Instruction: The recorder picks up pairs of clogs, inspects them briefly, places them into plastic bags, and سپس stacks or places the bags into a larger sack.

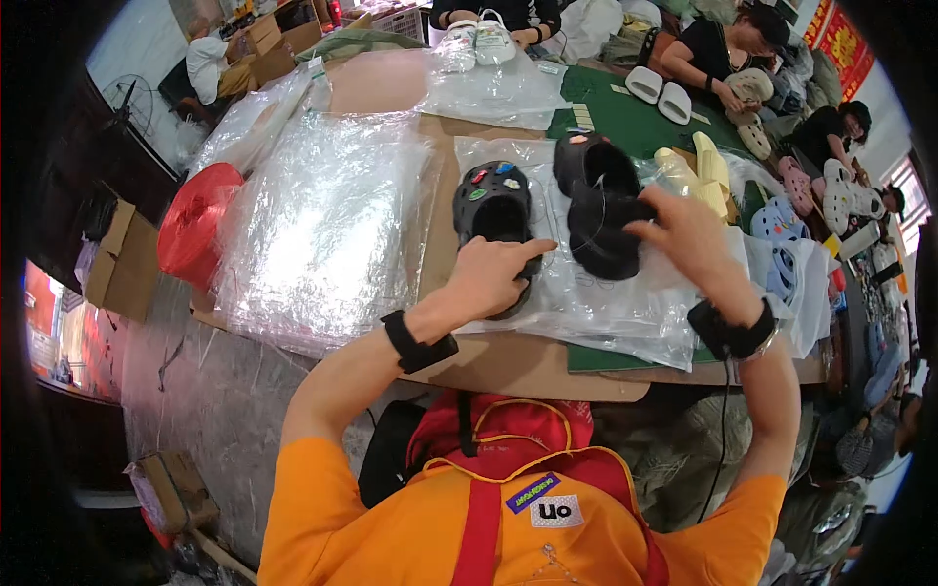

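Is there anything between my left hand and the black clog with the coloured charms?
Nothing visible. The left hand already rests on the heel end of the black clog with charms, which lies on a clear plastic bag. The right hand holds a second black clog.

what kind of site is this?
Probably a footwear packing workshop: black clogs lying on clear plastic bags, the right hand holding another, and co-workers handling pale sandals at a shared table.

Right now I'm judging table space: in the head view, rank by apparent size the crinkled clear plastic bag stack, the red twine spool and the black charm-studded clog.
1. Crinkled clear plastic bag stack, by far the largest.
2. Red twine spool.
3. Black charm-studded clog, under the left hand; close to the spool, and fisheye bending leaves that unsure.
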Action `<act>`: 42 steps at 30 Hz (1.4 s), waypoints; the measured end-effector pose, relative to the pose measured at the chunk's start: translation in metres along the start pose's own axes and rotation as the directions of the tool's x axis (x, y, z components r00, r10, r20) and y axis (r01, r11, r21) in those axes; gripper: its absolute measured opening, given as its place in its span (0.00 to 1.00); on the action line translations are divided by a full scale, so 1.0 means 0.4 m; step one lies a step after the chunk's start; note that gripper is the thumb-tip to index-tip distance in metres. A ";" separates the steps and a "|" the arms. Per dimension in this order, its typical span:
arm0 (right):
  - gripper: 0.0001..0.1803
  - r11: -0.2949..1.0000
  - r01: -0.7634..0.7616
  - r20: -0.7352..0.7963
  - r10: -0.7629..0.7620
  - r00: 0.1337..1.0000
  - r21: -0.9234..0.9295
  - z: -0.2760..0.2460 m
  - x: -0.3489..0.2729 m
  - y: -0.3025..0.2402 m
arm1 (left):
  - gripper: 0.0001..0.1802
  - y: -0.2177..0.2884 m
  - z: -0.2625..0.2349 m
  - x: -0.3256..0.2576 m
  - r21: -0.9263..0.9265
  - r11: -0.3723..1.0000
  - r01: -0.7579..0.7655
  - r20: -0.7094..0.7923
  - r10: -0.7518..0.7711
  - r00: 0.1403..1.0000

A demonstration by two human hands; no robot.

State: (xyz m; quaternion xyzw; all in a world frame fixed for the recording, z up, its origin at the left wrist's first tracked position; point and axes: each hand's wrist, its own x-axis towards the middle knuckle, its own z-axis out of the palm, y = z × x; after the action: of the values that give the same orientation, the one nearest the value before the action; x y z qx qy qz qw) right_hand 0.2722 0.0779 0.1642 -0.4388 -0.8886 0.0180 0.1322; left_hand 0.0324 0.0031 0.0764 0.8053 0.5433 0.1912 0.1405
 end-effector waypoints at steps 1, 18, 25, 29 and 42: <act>0.18 1.000 0.000 0.040 0.000 0.999 0.006 0.018 -0.025 -0.027 | 0.31 -0.003 -0.019 -0.015 -0.025 0.999 -0.031 -0.010 0.030 0.999; 0.17 0.946 0.146 0.047 -0.166 0.985 0.288 0.235 -0.182 -0.165 | 0.24 -0.040 -0.062 -0.138 -0.191 0.862 0.471 0.218 -0.430 0.876; 0.18 0.935 0.201 0.025 -0.218 0.976 0.292 0.257 -0.187 -0.235 | 0.37 -0.091 0.055 -0.037 -0.277 0.788 0.551 0.135 -0.535 0.834; 0.24 0.912 0.118 0.048 -0.149 0.988 0.393 0.221 -0.196 -0.212 | 0.29 -0.074 0.023 0.011 -0.102 0.838 0.536 0.187 -0.513 0.837; 0.24 0.344 -0.161 -0.153 0.724 0.673 0.925 0.066 -0.350 0.298 | 0.16 -0.110 0.024 -0.022 -0.357 0.824 0.440 0.058 -0.451 0.891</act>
State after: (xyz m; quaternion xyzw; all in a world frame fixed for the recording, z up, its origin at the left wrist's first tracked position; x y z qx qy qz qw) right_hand 0.4392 0.0433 0.0903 -0.5327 -0.5106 0.3669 0.5665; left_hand -0.0023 0.0112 0.0474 0.6135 0.6737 0.2613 0.3187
